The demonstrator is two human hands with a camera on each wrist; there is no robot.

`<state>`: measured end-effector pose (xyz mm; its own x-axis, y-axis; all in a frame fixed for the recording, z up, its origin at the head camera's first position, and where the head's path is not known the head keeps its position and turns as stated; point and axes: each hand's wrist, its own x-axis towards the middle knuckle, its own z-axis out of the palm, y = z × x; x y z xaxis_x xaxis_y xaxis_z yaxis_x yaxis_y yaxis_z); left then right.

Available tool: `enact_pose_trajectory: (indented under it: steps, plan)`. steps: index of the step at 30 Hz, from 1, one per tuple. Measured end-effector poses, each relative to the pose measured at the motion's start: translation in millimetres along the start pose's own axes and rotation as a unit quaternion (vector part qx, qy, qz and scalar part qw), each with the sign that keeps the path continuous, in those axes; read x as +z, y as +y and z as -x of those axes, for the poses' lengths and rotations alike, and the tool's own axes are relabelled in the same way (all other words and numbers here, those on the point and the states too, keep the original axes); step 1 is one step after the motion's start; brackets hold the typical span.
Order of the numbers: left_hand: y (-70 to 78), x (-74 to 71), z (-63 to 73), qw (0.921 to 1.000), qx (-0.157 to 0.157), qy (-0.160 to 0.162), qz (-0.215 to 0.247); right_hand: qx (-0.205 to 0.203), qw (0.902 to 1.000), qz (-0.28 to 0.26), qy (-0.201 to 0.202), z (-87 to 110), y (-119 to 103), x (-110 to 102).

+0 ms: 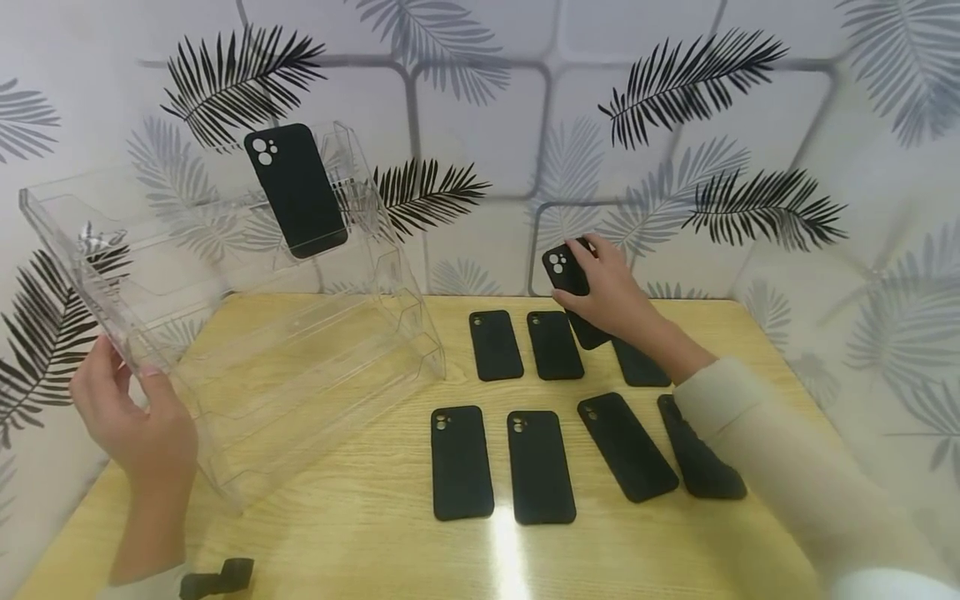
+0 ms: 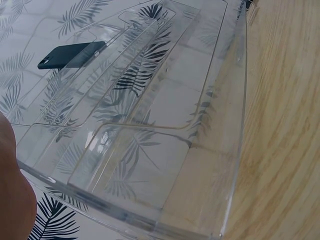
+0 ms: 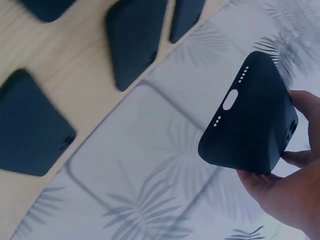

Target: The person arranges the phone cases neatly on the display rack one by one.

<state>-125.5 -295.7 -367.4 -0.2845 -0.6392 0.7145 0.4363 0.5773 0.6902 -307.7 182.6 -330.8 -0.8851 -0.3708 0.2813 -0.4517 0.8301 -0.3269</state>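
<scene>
My left hand (image 1: 138,417) holds the side edge of a clear tiered display stand (image 1: 431,333), fingers on one side and thumb on the other. In the left wrist view the stand (image 2: 220,175) fills most of the frame. One black phone case (image 1: 296,192) leans upright on its top tier. Above the back of the table, my right hand (image 1: 611,287) grips another black phone case (image 1: 566,271) by its sides. The right wrist view shows the lower end of this held case (image 3: 250,115), with its port slot and small holes. Beneath it, the table is not touched.
Several black phone cases lie on the wooden table (image 1: 337,533) in two rough rows, among them a front-left case (image 1: 461,462) and a back-left case (image 1: 495,346). My right sleeve partly covers two on the right. A leaf-patterned backdrop (image 1: 480,125) rises behind the table.
</scene>
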Motion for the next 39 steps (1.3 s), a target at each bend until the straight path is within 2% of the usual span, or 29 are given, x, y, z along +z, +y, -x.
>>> enact_pose_trajectory:
  steps: [9,18,24,32,39]
  plan:
    - [-2.3,-2.1,0.5,1.0000,0.000,0.005,0.002,-0.046,0.9984,-0.021,0.025,-16.8,-59.9,2.8]
    - [0.4,-2.7,-1.2,1.0000,0.006,0.004,0.007,-0.092,0.9938,-0.036,0.051,-31.5,-108.4,15.1]
    - [1.8,-3.2,-0.7,1.0000,0.007,0.003,0.000,-0.112,0.9909,-0.052,0.054,-42.2,-140.0,19.9]
    - [0.7,-4.1,0.4,0.9999,0.010,-0.002,-0.004,-0.122,0.9899,-0.031,0.066,-58.4,-183.5,24.8]
    - [-1.7,-2.4,0.4,0.9999,0.011,-0.001,-0.003,-0.133,0.9861,-0.059,0.080,-69.5,-208.3,27.6]
